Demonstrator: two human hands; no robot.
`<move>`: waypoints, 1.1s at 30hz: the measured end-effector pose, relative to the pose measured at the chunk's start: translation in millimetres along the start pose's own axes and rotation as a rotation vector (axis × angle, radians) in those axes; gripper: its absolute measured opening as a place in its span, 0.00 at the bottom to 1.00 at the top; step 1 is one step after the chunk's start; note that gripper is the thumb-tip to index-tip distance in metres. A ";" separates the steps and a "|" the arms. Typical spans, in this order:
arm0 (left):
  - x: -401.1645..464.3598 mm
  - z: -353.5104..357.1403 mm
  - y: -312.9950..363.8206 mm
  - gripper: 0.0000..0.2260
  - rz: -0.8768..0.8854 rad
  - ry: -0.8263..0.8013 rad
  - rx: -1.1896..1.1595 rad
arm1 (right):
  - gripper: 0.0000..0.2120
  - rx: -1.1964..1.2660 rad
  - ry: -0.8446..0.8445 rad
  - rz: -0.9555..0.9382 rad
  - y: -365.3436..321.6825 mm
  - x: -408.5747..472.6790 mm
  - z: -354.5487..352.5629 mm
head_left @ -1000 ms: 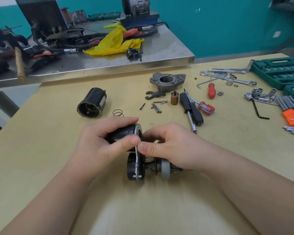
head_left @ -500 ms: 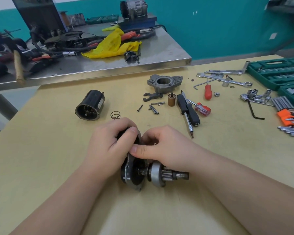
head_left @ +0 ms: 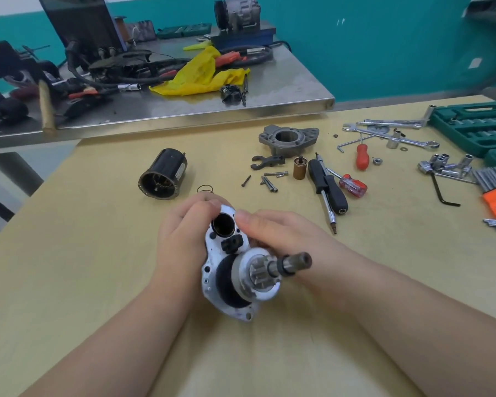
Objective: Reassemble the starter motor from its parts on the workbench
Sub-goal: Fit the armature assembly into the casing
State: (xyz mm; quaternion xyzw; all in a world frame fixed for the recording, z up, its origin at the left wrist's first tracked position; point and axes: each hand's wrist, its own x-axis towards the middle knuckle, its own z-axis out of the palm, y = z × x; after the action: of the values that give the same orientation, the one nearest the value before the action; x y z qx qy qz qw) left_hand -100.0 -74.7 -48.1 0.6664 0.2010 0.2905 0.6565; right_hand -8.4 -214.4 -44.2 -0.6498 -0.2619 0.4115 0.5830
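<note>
Two bare hands and two bare forearms of a person are shown, and no other part of the body is seen. The left hand [head_left: 184,242] and the left forearm [head_left: 112,339] are uncovered from the fingertips to the lower edge of the picture. The right hand [head_left: 272,236] and the right forearm [head_left: 384,325] are likewise uncovered throughout. A short, rounded fingernail [head_left: 242,216] is made out on one finger of the right hand, though it is blurred. The rounded knuckles [head_left: 196,207] of the left hand are seen. Both forearms are rendered smooth and broad toward the lower edge by the wide-angle lens.
</note>
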 end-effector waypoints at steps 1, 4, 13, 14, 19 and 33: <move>0.7 -1.3 0.3 0.09 -0.030 0.024 -0.037 | 0.28 0.068 -0.023 0.026 1.7 0.2 2.1; 5.5 -6.5 -2.3 0.08 -0.147 0.109 -0.139 | 0.22 0.305 -0.156 0.105 8.1 -0.4 14.3; 0.6 -4.7 -0.4 0.19 -0.260 -0.005 -0.168 | 0.14 0.355 -0.159 0.094 9.4 -7.1 17.1; 0.6 -4.2 -0.6 0.17 -0.246 -0.034 -0.160 | 0.14 0.334 -0.144 0.089 8.3 -6.7 14.2; -0.2 -1.8 -6.7 0.14 -0.140 -0.068 -0.020 | 0.17 0.279 -0.081 0.132 0.0 -3.3 3.2; -0.1 -5.4 -9.5 0.19 -0.025 -0.113 -0.067 | 0.18 0.272 -0.155 0.159 -3.2 -5.9 -3.0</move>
State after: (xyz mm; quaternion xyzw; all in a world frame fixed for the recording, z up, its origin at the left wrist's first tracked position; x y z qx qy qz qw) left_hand -102.5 -70.1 -57.7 0.6570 0.1619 0.2508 0.6923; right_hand -8.6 -220.3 -39.8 -0.5499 -0.1960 0.5367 0.6092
